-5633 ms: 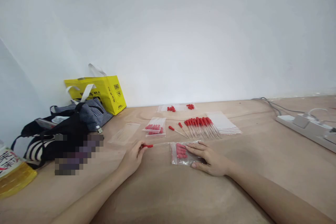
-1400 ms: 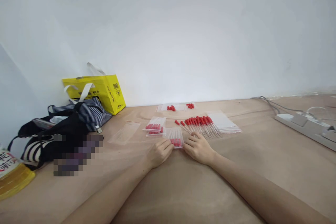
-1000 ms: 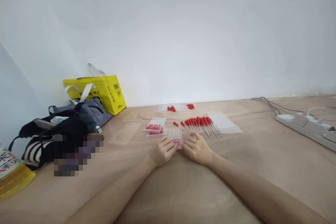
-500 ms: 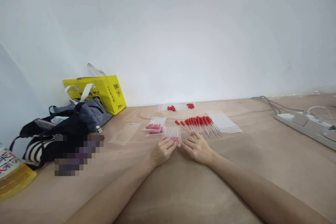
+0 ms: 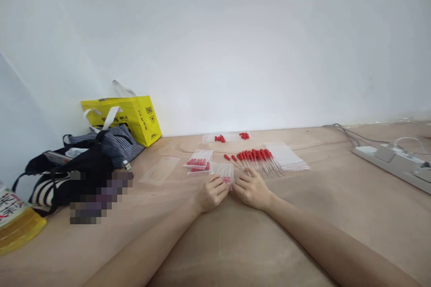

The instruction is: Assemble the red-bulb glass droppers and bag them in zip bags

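Note:
My left hand (image 5: 211, 193) and my right hand (image 5: 252, 189) are closed on the near edge of a clear zip bag (image 5: 222, 171), one at each side. Red-tipped pieces show inside it, partly behind my left fingers. Just left of it, two clear bags of red-tipped pieces (image 5: 199, 164) overlap. Beyond my right hand lies a row of several droppers with red bulbs (image 5: 254, 154) and clear stems. A stack of flat clear bags (image 5: 286, 157) lies to their right. A clear bag (image 5: 161, 169) lies flat farther left.
Near the wall, small red caps (image 5: 220, 138) lie on a clear bag. A yellow bag (image 5: 126, 116), a striped pouch (image 5: 123, 145), a black bag (image 5: 84, 166) and a bottle (image 5: 16, 219) stand left. A power strip (image 5: 393, 161) with cables lies right.
The bag between my hands has shifted slightly, and its red ends sit a little farther right and lower. My left hand has moved slightly right; my right hand is nearly unmoved.

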Action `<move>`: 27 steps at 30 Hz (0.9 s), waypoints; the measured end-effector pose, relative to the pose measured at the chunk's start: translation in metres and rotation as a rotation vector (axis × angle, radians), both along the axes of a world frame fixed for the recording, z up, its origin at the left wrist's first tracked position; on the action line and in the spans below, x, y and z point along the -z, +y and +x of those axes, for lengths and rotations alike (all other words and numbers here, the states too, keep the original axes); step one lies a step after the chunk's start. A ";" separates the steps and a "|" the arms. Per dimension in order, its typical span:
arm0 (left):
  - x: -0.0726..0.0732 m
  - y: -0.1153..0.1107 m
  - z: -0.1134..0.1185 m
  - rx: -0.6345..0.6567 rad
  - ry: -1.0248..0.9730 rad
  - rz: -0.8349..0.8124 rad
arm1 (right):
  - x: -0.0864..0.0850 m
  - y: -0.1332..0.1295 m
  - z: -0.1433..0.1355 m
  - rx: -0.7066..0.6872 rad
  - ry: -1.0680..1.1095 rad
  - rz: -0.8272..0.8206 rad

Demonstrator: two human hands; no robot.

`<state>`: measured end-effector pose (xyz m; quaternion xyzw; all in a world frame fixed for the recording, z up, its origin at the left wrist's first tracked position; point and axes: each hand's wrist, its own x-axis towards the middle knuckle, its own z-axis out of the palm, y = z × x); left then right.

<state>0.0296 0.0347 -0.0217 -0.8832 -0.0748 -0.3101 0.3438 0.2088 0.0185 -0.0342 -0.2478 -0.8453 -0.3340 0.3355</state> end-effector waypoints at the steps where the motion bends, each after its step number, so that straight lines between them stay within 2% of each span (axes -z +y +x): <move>1: -0.001 -0.001 0.000 0.010 0.001 0.006 | 0.000 0.000 -0.001 -0.006 -0.005 0.003; 5: -0.004 -0.001 -0.006 0.021 -0.010 0.010 | -0.001 0.000 -0.001 -0.030 0.000 -0.011; 11: -0.002 0.001 -0.018 -0.054 0.006 -0.001 | -0.001 0.001 0.003 -0.032 0.038 -0.056; 20: -0.002 0.000 -0.015 -0.031 -0.019 -0.030 | 0.001 -0.001 -0.003 -0.030 0.055 -0.028; 27: -0.005 -0.003 -0.019 -0.062 -0.034 -0.052 | -0.001 -0.002 -0.004 -0.038 0.134 -0.098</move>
